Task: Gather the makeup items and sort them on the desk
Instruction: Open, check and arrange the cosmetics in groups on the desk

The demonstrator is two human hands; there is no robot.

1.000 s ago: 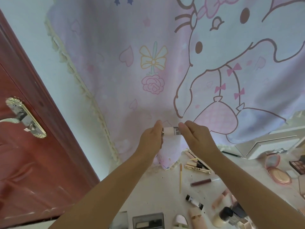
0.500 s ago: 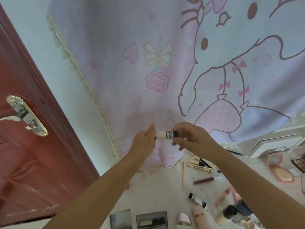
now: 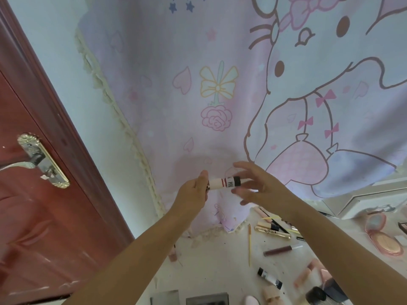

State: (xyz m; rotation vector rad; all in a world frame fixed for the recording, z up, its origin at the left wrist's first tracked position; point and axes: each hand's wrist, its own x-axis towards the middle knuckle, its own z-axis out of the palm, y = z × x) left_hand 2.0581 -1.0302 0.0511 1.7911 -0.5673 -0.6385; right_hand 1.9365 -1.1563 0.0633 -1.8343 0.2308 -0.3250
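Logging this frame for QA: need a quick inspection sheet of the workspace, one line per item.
Surface: white desk, marked and smudged.
Job's things: white tube with dark cap, held level above the desk.
Clutter: lip gloss, thin yellow stick, gold tubes, open pink compact, more items along the bottom edge.
Grippers: left hand grips the tube's end; right hand, blurred, fingers spread at the cap end, contact unclear.
Cables: nothing seen.
Surroundings: cartoon-print curtain, red door with brass handle.
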